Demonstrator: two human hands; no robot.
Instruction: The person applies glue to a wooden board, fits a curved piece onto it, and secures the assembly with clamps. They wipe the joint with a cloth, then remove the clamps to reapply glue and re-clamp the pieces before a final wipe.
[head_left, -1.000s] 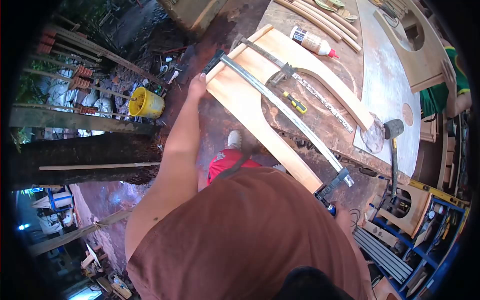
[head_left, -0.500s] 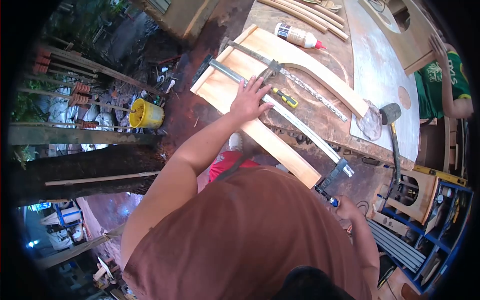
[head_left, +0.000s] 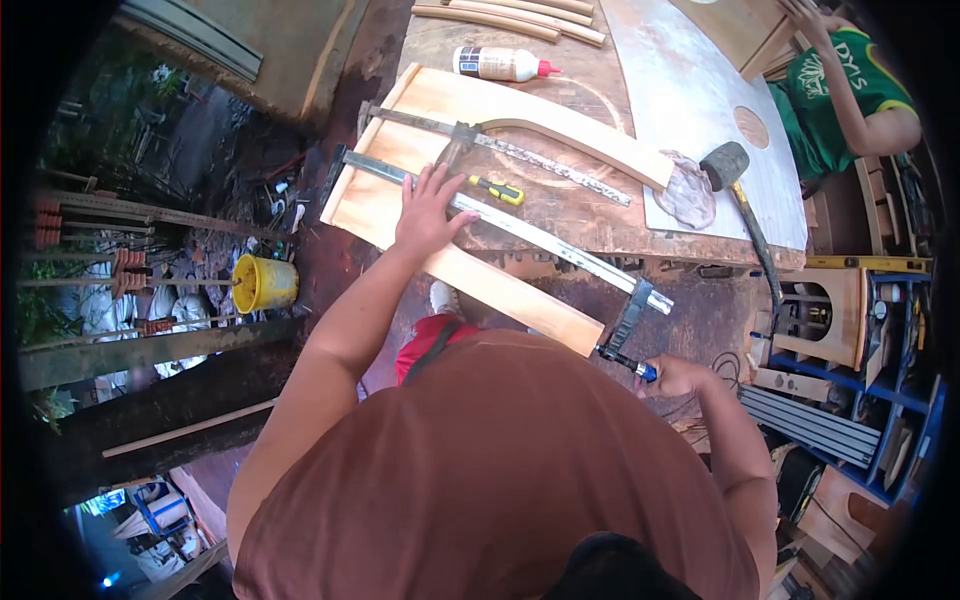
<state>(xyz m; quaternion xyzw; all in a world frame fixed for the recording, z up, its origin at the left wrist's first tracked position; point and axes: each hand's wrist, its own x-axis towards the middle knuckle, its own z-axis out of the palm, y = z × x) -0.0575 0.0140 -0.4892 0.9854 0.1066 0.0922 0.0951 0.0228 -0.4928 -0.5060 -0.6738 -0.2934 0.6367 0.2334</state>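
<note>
A pale wooden frame (head_left: pixel 540 305) with two legs lies over the table edge. A long bar clamp (head_left: pixel 560 239) spans it, its sliding jaw (head_left: pixel 627 315) by the end of the near leg. My left hand (head_left: pixel 430 215) rests spread on the clamp's bar and the wood beside it. My right hand (head_left: pixel 678 375) is closed on the blue clamp handle (head_left: pixel 645 371), its fingertips partly hidden. A second bar clamp (head_left: pixel 550 165) lies across the frame farther off. Between the two bars is a yellow-and-black screwdriver (head_left: pixel 497 190).
A glue bottle (head_left: pixel 500 64) with a red cap stands out on the table (head_left: pixel 575 110) beyond the frame. A rubber mallet (head_left: pixel 726 165) lies near a crumpled bag (head_left: pixel 686 190) at right. Another person in a green shirt (head_left: pixel 830 85) works at far right. A yellow bucket (head_left: pixel 265 284) is at left.
The view has swung, so the frame and table appear farther left. My left hand stays on the clamp bar and my right hand stays at the blue handle, its grip slightly turned.
</note>
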